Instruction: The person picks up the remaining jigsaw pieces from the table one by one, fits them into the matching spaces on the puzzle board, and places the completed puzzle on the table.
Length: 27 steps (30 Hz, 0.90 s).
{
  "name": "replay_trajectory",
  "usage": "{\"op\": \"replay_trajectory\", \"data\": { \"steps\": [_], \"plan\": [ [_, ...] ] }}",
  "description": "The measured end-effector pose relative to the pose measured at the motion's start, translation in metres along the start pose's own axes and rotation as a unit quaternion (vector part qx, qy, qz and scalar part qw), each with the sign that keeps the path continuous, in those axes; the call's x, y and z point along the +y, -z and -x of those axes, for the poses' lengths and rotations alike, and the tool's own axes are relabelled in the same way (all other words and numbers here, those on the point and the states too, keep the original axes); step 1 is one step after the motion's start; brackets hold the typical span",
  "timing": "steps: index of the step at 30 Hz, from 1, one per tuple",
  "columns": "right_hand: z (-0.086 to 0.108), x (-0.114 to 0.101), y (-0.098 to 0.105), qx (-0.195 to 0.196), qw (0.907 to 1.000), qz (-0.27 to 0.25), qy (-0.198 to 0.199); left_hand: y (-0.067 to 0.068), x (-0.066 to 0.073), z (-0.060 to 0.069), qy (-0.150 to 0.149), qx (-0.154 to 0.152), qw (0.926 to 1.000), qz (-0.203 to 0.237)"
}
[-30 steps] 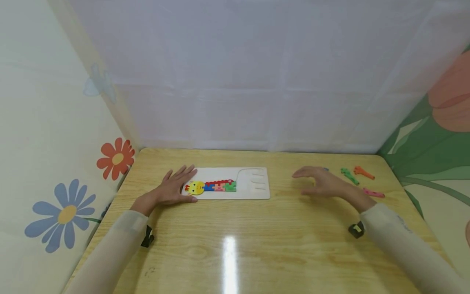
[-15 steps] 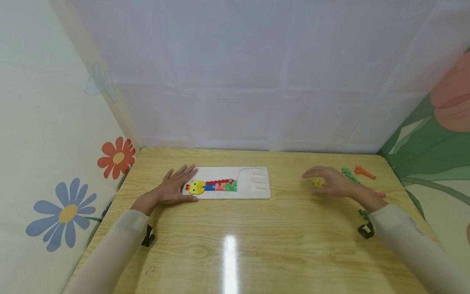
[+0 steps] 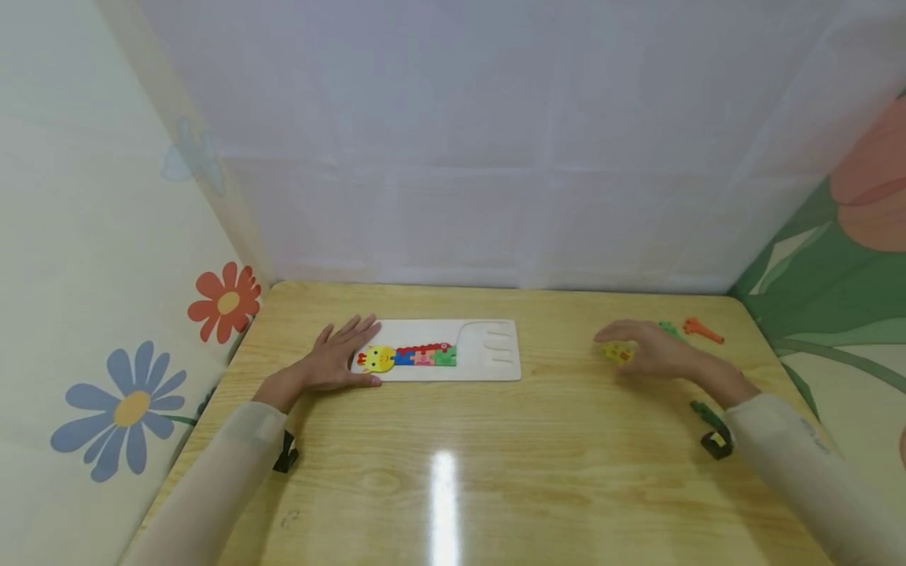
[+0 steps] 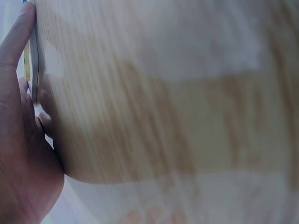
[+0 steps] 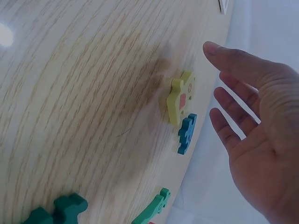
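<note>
My left hand (image 3: 333, 365) lies spread over the left end of a white board (image 3: 488, 369), its thumb along the near edge. A yellow giraffe head (image 3: 377, 359) and a row of blue, pink, red and green pieces (image 3: 425, 358) lie on the board. Over the table's right side my right hand (image 3: 654, 350) hovers, fingers parted, above a yellow piece (image 3: 617, 352). In the right wrist view that yellow piece (image 5: 180, 99) lies flat, apart from the fingers, with a blue piece (image 5: 187, 134) beside it.
An orange piece (image 3: 703, 330) and a partly hidden green piece (image 3: 669, 328) lie at the back right. Another green piece (image 3: 706, 413) sits nearer, by the right wrist's dark camera (image 3: 717, 444). A pale wall (image 3: 538, 157) stands behind the table.
My right hand has moved to the right, and the yellow piece shows more between its fingers and thumb. The nearer green piece has come into view. My left hand has stayed on the board.
</note>
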State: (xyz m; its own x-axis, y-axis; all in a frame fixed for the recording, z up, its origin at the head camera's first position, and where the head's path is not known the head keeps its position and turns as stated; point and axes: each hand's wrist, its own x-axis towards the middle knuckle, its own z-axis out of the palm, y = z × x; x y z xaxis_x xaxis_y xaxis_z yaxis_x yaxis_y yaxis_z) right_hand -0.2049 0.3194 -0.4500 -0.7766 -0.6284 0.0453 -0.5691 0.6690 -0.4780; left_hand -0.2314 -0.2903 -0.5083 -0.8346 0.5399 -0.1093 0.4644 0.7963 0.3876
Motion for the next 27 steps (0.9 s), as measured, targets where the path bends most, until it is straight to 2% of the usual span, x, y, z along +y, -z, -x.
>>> {"op": "replay_trajectory", "data": {
  "steps": [4, 18, 27],
  "plan": [
    [0.003, 0.005, 0.001, 0.005, 1.0000, -0.003, 0.005, 0.000, 0.001, 0.000, -0.003, 0.004, 1.0000, 0.000],
    [0.008, 0.010, 0.004, -0.017, 0.9981, -0.032, -0.049, 0.001, 0.003, -0.001, 0.002, -0.002, 1.0000, 0.002],
    [0.010, 0.017, 0.003, -0.021, 0.9975, -0.041, -0.053, 0.000, 0.000, 0.000, 0.006, -0.004, 1.0000, -0.003]
  ]
}}
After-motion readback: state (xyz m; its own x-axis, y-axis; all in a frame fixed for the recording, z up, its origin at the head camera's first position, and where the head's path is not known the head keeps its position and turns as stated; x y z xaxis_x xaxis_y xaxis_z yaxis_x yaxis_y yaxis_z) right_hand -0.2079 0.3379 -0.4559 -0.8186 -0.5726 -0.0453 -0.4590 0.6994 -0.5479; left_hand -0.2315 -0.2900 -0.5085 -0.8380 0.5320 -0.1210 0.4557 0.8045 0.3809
